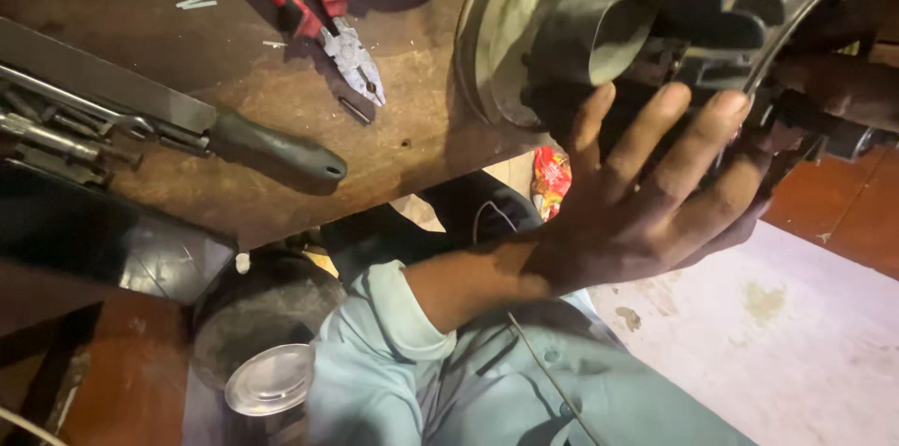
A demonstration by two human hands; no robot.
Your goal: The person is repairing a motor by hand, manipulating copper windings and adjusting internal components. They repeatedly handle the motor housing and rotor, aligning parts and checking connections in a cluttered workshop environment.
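Your left hand lies spread open, fingers splayed and pressed flat against the underside of the dark motor assembly; it supports the part rather than closing round it. The assembly sits at the 1 o'clock area of the view, overhanging the edge of the desk; it carries a short dark cylindrical sleeve at its near end, and a round metal disc stands on edge just behind it at 12 o'clock. Your right hand is hard to make out; a dark shape at 3 o'clock behind the assembly may be part of it, so its state cannot be told from this view.

On the desk at 11 o'clock lie red-handled pliers, jaws pointing toward you; at 9 o'clock a screwdriver with a dark green handle lies across the surface, its shaft running toward a cluster of steel tools at the left edge; these are well apart from your left hand.

Your pale blue sleeve fills the 6 o'clock region; a shiny round metal lid rests at 7 o'clock just beside it; a small red packet shows below the desk edge, near your left wrist; a pale floor occupies 4 o'clock.
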